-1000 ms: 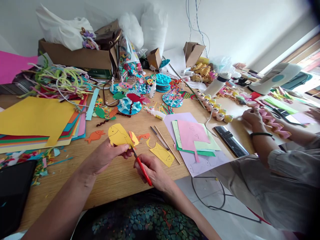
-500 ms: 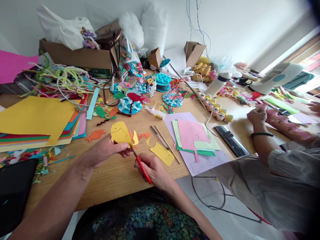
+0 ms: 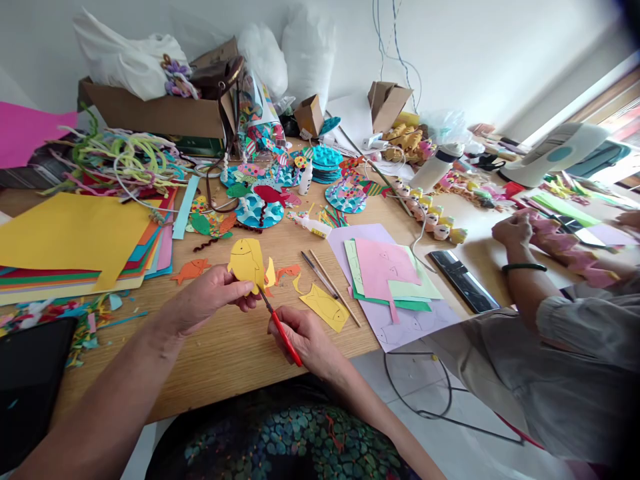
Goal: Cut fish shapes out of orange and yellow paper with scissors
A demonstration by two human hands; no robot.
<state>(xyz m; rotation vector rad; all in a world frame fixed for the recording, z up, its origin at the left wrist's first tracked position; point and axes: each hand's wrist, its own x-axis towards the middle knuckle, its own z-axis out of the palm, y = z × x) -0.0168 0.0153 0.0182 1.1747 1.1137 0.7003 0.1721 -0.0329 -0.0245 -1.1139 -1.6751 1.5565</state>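
My left hand (image 3: 225, 293) pinches a piece of yellow paper (image 3: 246, 259) with a fish drawn on it, holding it up above the table. My right hand (image 3: 300, 335) grips red-handled scissors (image 3: 286, 337), whose blades meet the lower right edge of that paper. Just beyond lie orange and yellow paper scraps (image 3: 287, 271). A second yellow piece with a drawn fish (image 3: 325, 307) rests to the right, beside a pencil (image 3: 320, 275) and a thin wooden stick (image 3: 334, 287). Left of my left hand is a cut-out orange fish (image 3: 193, 269).
Stacked coloured paper (image 3: 75, 233) and small clippings (image 3: 95, 320) lie at left. Pink paper (image 3: 385, 269) tops green and lilac sheets at right, near a dark phone (image 3: 463, 281). Behind are glue bottles (image 3: 317, 229) and decorated discs (image 3: 260, 210). A co-worker's hand (image 3: 513, 233) is at far right.
The yellow paper has turned more upright and shifted slightly right in my left hand. The scissors stay at its lower edge. At far right, the co-worker's hands and the pink item have moved slightly.
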